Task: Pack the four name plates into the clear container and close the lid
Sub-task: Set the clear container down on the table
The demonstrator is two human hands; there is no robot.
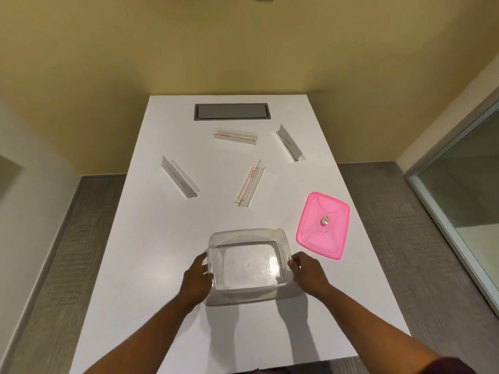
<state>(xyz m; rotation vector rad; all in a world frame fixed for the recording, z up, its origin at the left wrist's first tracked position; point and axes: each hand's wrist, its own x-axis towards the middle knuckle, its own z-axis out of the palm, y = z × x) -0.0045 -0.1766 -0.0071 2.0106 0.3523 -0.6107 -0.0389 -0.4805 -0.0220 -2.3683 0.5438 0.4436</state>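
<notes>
Clear plastic is the trouble here: the container [249, 265] sits empty near the front of the white table [151, 238], with the left hand [198, 278] pressed to its left wall and the right hand [307, 273] to its right wall, both clamped on it from outside. All four name plates are still out on the table beyond it: one at the left [180, 177], one in the middle [249, 183], one farther back [235, 135] and one at the right [290, 143], each well apart from the others and lying at its own angle. The pink lid [322, 225] lies flat to the right, just beside the container.

The plates are see-through and long. They look close to the container's inner length, so one dropped in askew would likely ride up on the rim and keep the lid from seating. A smooth plate may also slip from the fingers, and a reach to the right plate passes near the lid and could nudge it toward the table's right edge, which is close.

Room is good otherwise. The stretch between container and plates is open, the left side has bare table, and only the grey hatch [231, 112] lies behind the plates.
</notes>
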